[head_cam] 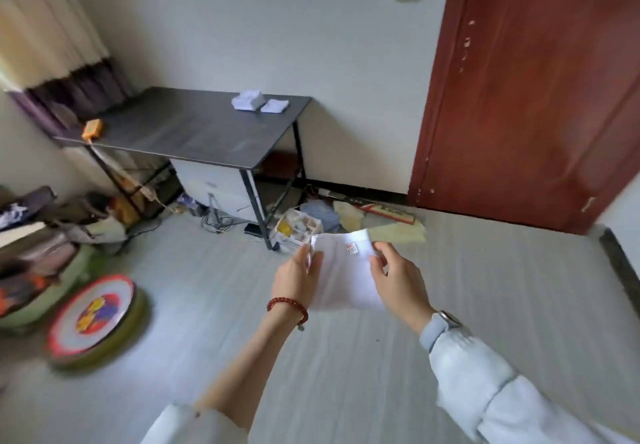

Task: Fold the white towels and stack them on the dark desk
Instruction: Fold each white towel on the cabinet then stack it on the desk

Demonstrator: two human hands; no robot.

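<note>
Dark desk (pixel 194 135) ahead carries folded towels (pixel 258 101) and an orange device (pixel 92 128). I see both hands, left (pixel 298 279) and right (pixel 398 279), pinching a white towel (pixel 344 270) mid-air, label edge away.

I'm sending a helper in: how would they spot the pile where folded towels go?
Find the dark desk against the white wall. At its far right corner sits the stack of folded white towels. It is thicker than the single flat folded towel beside it.
</note>
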